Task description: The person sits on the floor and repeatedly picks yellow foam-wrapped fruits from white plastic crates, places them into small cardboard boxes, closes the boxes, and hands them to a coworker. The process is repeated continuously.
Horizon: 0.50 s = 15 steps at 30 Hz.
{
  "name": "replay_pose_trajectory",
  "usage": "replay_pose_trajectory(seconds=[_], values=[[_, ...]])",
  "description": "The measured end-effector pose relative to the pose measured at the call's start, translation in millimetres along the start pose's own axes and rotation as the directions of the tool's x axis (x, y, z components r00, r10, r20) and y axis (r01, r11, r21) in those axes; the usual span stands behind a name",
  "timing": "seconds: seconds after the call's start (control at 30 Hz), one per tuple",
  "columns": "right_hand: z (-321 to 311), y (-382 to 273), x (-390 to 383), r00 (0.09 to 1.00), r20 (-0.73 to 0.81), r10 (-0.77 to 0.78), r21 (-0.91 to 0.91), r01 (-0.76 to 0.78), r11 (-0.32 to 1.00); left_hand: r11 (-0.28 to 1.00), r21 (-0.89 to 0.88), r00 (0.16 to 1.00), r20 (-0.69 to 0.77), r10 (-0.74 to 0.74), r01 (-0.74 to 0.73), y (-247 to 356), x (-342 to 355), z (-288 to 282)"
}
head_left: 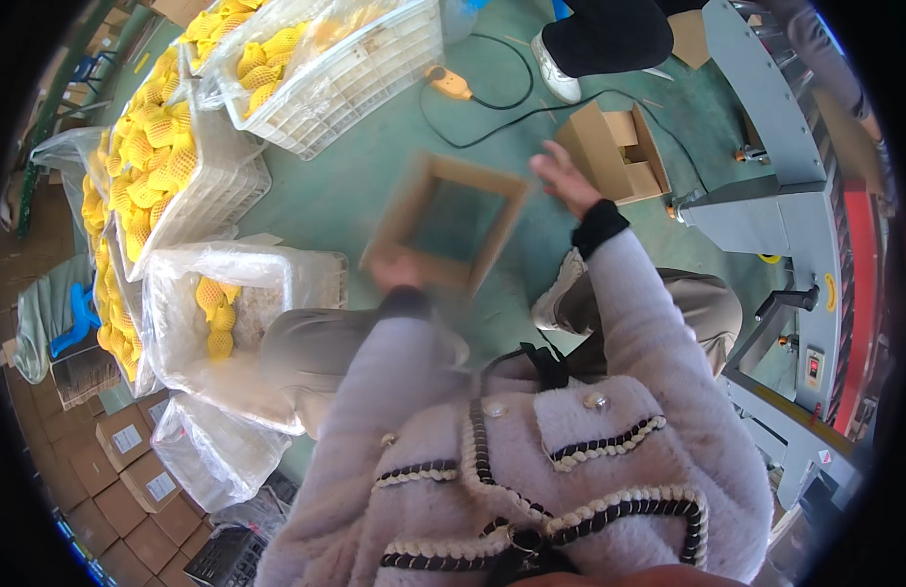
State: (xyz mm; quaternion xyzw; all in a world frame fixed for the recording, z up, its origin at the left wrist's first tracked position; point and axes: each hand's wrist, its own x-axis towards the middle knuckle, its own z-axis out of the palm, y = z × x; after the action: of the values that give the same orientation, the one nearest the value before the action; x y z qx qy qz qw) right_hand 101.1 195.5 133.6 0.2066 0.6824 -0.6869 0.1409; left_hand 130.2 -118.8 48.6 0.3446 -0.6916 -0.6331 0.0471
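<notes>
My left hand (394, 272) grips the lower left side of a brown cardboard box (502, 221), blurred by motion, with green showing through its middle. Just right of that box, my right hand (559, 176) is raised with fingers apart and slightly curled, holding nothing. Beside it on the green floor, a second cardboard box (596, 155) has its flaps raised, with some yellow inside. Left of my left hand stands a lined white crate (328, 274) holding a few fruits in yellow foam nets (219, 318).
Fuller crates (316, 117) of netted fruit line the upper left, with stacked cartons (125, 440) at lower left. An orange controller (451, 83) and black cable lie ahead. Another person's leg (610, 34) is at the top. A grey machine (766, 210) stands at the right.
</notes>
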Motion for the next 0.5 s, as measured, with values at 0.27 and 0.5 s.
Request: replay_pose_trajectory(seconds=[0.27, 0.5], values=[[54.8, -4.2, -41.3, 0.998, -0.068, -0.009, 0.145, 0.018, 0.989, 0.920, 0.205, 0.760, 0.517, -0.392, 0.335, 76.7, -35.1, -22.6], [61.2, -13.4, -12.8, 0.976, -0.210, -0.058, 0.127, 0.086, 0.988, 0.985, 0.173, 0.661, 0.738, -0.136, 0.009, 191.6, 34.3, -30.9]])
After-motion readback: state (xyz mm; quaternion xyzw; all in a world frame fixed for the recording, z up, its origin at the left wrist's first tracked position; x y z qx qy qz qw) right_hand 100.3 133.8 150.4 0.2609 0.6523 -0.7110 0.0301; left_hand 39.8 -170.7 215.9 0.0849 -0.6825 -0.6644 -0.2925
